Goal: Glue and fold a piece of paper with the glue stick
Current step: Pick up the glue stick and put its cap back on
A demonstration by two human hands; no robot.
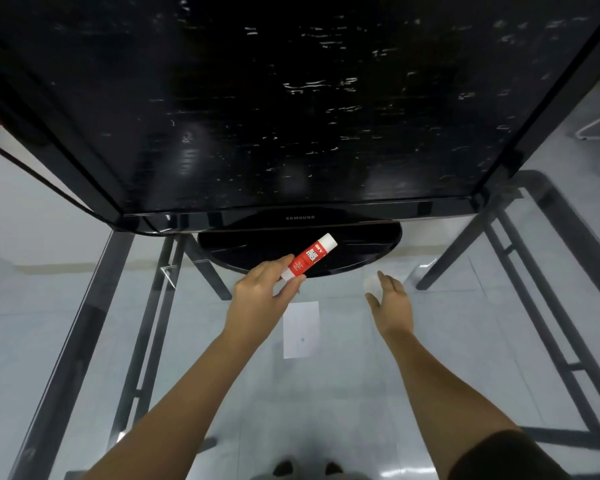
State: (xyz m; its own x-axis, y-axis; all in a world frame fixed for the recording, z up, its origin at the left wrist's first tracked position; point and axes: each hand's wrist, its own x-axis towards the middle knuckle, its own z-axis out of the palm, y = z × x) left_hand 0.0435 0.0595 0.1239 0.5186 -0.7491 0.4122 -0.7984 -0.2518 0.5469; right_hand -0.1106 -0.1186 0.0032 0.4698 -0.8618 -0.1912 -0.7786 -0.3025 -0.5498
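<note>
On table, paper lies flat for gluing; left hand pinches glue stick by one end; right hand relaxed, fingers straight, beside pale cap.

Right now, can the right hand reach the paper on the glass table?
Probably yes. The right hand is open, and the paper lies flat on the glass table just to its left, nothing between them. The left hand grips the glue stick clear of that path.
</note>
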